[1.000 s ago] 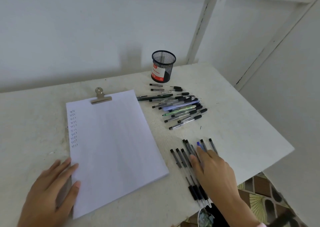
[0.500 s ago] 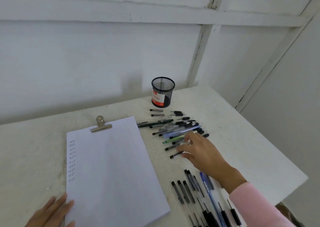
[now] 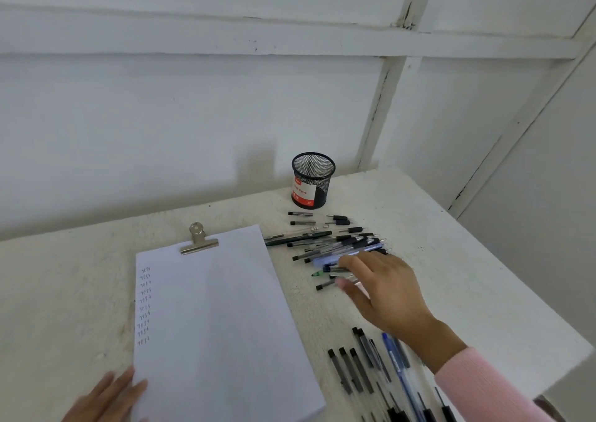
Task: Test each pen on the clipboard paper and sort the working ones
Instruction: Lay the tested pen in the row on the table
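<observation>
While the left hand (image 3: 106,396) is laid flat, fingers straight, on the lower corner of the clipboard paper (image 3: 219,325), the right hand (image 3: 383,289) is stretched over the loose pile of pens (image 3: 329,244) just beside the paper, its grip held wide, nothing pinched. A second row of pens (image 3: 361,370) is laid nearer on the surface (image 3: 467,276), and a mesh cup (image 3: 312,179) is stood behind the pile.

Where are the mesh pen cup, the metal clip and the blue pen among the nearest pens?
mesh pen cup (image 3: 317,176), head view, on its black mesh wall.
metal clip (image 3: 199,244), head view, on its flat silver bar.
blue pen (image 3: 396,362), head view, on the middle of its barrel.
</observation>
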